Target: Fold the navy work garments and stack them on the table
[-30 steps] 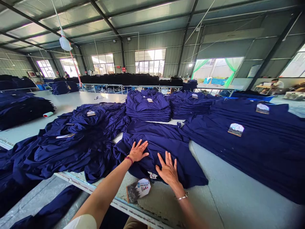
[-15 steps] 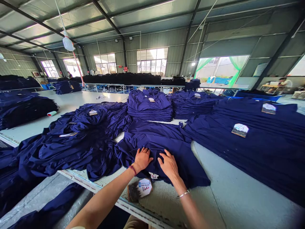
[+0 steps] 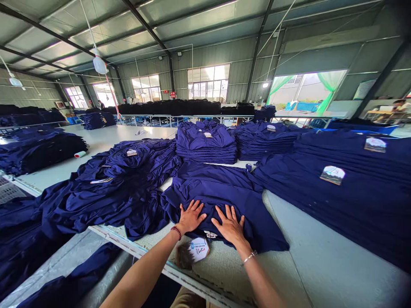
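Note:
A navy garment [image 3: 224,194] lies spread flat on the grey table [image 3: 308,265] right in front of me. My left hand [image 3: 190,217] rests flat on its near edge, fingers spread. My right hand [image 3: 230,225] lies flat beside it, fingers also stretched out, a hand's width to the right. A paper hang tag [image 3: 196,250] dangles from the garment's near edge, just below my hands on the table.
A loose heap of navy garments [image 3: 109,188] lies to the left. Folded stacks [image 3: 205,143] stand behind, and a long low stack with tags [image 3: 334,184] fills the right. More stacks [image 3: 41,149] sit on the far left table. Bare table shows at the near right.
My hands drew together on the garment half a second ago with fingers bunched; now both lie flat again with fingers spread, nearer the garment's front edge.

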A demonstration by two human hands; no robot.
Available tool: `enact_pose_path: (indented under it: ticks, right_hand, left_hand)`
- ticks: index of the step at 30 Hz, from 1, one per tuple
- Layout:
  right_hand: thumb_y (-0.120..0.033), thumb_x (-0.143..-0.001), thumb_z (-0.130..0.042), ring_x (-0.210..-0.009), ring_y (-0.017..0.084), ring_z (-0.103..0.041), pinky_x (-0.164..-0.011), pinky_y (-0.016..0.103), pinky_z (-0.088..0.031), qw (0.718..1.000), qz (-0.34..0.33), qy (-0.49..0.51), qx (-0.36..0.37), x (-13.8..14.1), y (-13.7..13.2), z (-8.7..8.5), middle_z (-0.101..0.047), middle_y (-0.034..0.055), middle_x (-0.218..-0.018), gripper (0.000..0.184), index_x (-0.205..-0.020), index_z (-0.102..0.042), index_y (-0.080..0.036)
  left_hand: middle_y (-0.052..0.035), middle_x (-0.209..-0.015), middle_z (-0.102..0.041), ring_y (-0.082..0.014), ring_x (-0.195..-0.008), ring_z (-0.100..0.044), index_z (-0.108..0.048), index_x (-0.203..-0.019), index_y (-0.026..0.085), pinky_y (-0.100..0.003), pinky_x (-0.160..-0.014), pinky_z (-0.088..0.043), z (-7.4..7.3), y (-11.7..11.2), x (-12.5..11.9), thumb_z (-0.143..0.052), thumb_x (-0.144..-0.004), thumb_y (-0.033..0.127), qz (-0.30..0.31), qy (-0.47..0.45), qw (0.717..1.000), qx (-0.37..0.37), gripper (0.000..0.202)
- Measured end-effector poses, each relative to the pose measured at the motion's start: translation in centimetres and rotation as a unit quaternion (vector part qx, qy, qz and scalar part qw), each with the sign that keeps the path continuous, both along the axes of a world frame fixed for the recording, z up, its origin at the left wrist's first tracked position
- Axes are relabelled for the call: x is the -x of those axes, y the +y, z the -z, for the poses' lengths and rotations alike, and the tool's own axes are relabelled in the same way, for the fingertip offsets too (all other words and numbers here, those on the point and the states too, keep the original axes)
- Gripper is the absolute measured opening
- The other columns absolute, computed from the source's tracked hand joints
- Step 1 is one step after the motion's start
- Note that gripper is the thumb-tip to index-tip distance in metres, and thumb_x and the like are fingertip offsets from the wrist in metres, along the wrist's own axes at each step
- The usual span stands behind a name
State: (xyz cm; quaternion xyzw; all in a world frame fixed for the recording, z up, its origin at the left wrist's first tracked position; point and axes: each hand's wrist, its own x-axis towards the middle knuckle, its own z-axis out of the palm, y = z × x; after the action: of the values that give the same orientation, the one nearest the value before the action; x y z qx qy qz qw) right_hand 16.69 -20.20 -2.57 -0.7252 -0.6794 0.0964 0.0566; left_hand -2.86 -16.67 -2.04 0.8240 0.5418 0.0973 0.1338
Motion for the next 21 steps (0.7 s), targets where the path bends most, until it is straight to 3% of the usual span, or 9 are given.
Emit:
enact_pose_path:
  ticks: [4,8,10,12,15,17,19,21]
  right_hand:
    - [-0.063,-0.094,-0.033,-0.152,0.029,-0.006,-0.115,0.067,-0.007,1.000,-0.005,0.005,0.006,-0.5,-0.1,-0.2,-0.016,0.0060,-0.166,0.062,-0.152,-0.028,-0.042]
    - [-0.063,-0.094,-0.035,-0.152,0.030,-0.009,-0.114,0.068,-0.010,1.000,-0.019,-0.001,0.013,-2.2,-0.2,0.3,-0.020,0.0059,-0.165,0.061,-0.151,-0.029,-0.042]
    - [-0.060,-0.092,-0.040,-0.151,0.032,-0.014,-0.112,0.071,-0.014,1.000,-0.015,-0.004,0.010,-2.8,-0.1,0.5,-0.024,0.0065,-0.163,0.060,-0.150,-0.034,-0.042]
    - [-0.051,-0.092,-0.046,-0.147,0.035,-0.025,-0.111,0.072,-0.016,1.000,0.001,-0.020,-0.020,-2.7,0.2,0.3,-0.033,0.0094,-0.159,0.053,-0.143,-0.048,-0.037]
    - [-0.034,-0.093,-0.044,-0.142,0.033,-0.035,-0.114,0.067,-0.018,0.987,0.000,-0.038,-0.155,-0.5,1.0,-0.7,-0.043,0.0129,-0.152,0.041,-0.127,-0.065,-0.026]
    - [-0.032,-0.095,-0.039,-0.142,0.029,-0.036,-0.116,0.061,-0.021,0.972,-0.052,-0.018,-0.228,1.9,1.7,-1.6,-0.045,0.0127,-0.151,0.041,-0.123,-0.067,-0.023]
    - [-0.035,-0.096,-0.037,-0.143,0.027,-0.035,-0.116,0.056,-0.024,0.965,-0.128,0.013,-0.229,4.5,2.5,-2.3,-0.046,0.0112,-0.151,0.043,-0.127,-0.065,-0.024]
    - [-0.038,-0.097,-0.036,-0.146,0.027,-0.031,-0.117,0.057,-0.023,0.964,-0.189,0.033,-0.182,6.7,3.1,-2.5,-0.041,0.0083,-0.155,0.046,-0.136,-0.058,-0.026]
  left_hand:
    - [-0.0080,-0.161,-0.031,-0.0290,-0.149,-0.024,-0.036,-0.150,0.031,-0.072,-0.114,-0.013,-1.0,-0.6,1.7,-0.032,-0.101,0.048,0.018,-0.004,1.000,0.009,0.052]
    - [-0.0080,-0.161,-0.030,-0.0286,-0.148,-0.027,-0.032,-0.152,0.030,-0.071,-0.113,-0.017,-0.8,-1.7,2.7,-0.036,-0.100,0.049,0.063,-0.006,0.998,0.028,0.055]
    - [-0.0081,-0.159,-0.036,-0.0268,-0.146,-0.032,-0.039,-0.149,0.029,-0.064,-0.115,-0.023,-0.6,-1.8,3.0,-0.039,-0.100,0.047,0.084,-0.027,0.996,0.012,0.053]
    - [-0.0069,-0.155,-0.043,-0.0235,-0.145,-0.034,-0.050,-0.142,0.028,-0.053,-0.118,-0.025,-0.5,-1.4,3.7,-0.043,-0.099,0.040,0.087,-0.048,0.994,-0.043,0.045]
    - [-0.0044,-0.151,-0.048,-0.0222,-0.146,-0.032,-0.059,-0.133,0.030,-0.046,-0.120,-0.022,-0.6,-0.1,5.7,-0.048,-0.098,0.032,0.064,-0.045,0.988,-0.136,0.037]
    - [-0.0052,-0.147,-0.053,-0.0237,-0.144,-0.036,-0.057,-0.135,0.029,-0.048,-0.120,-0.021,-0.7,0.9,7.2,-0.051,-0.097,0.036,0.050,-0.025,0.987,-0.152,0.039]
    - [-0.0074,-0.142,-0.058,-0.0244,-0.139,-0.043,-0.054,-0.137,0.027,-0.048,-0.119,-0.022,-0.7,1.7,8.6,-0.051,-0.097,0.043,0.048,-0.002,0.989,-0.140,0.044]
    - [-0.0085,-0.138,-0.061,-0.0247,-0.135,-0.048,-0.055,-0.137,0.025,-0.046,-0.118,-0.025,-0.7,2.4,9.6,-0.048,-0.097,0.050,0.067,0.017,0.990,-0.125,0.047]
